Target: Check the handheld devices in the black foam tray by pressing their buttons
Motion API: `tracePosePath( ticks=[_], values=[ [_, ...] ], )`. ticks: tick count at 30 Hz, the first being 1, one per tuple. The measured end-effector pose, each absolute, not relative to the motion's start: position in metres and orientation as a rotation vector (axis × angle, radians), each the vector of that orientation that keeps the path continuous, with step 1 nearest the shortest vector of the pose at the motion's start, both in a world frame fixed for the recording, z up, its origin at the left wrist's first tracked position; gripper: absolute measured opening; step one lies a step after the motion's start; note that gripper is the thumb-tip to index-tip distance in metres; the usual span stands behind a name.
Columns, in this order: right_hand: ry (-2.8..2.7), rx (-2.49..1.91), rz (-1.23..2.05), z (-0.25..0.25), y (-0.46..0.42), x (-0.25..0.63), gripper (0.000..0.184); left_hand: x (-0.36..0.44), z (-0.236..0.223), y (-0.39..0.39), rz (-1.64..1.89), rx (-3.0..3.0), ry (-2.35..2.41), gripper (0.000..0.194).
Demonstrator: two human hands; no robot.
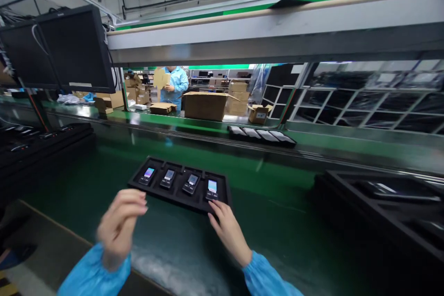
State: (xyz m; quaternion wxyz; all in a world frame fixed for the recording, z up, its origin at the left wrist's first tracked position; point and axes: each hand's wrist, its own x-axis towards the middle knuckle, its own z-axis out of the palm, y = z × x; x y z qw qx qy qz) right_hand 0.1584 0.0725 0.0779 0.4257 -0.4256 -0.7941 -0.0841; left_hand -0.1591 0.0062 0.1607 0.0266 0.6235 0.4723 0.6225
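A black tray (157, 193) lies on the green conveyor belt (277, 212) in front of me, with several small phones in its slots, their screens lit. My right hand (227, 230) rests with its fingertips on the tray's near edge, just below the rightmost phone (212, 189). My left hand (120, 224) hovers above the belt near the tray's left corner, fingers curled together and holding nothing that I can see. Both of my sleeves are light blue.
A second black tray (262, 135) with devices sits farther along the belt. Stacked black trays (385, 208) stand at the right, more at the left under two dark monitors (74, 48). Beyond the line a person in blue (175, 84) handles cardboard among boxes (204, 105).
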Motion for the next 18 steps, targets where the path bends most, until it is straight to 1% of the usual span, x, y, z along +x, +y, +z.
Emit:
tracePosePath(
  ticks=[1,4,7,9,11,13,18],
  values=[
    [-1.972,-1.08,-0.219,0.063,0.088,0.159,0.033,-0.151,0.151,0.03,1.783,1.936,1.481,0.019],
    [-1.974,-1.107,-0.218,0.026,0.112,0.168,0.033,-0.134,0.104,0.081,1.582,1.899,1.547,0.024],
    [-1.993,-1.131,-0.179,0.009,0.114,0.178,0.029,-0.129,0.05,0.092,1.467,1.845,1.632,0.027],
    [-2.013,-1.143,-0.127,0.008,0.108,0.182,0.025,-0.13,0.028,0.085,1.403,1.831,1.684,0.029],
    [-2.023,-1.16,-0.064,0.009,0.094,0.187,0.022,-0.13,0.019,0.075,1.351,1.834,1.734,0.03],
    [-2.022,-1.188,-0.002,0.011,0.069,0.195,0.019,-0.128,0.022,0.065,1.318,1.842,1.79,0.032],
    [-2.015,-1.252,0.064,0.011,-0.018,0.237,0.026,-0.111,0.036,0.052,1.257,1.844,1.905,0.041]
  ],
)
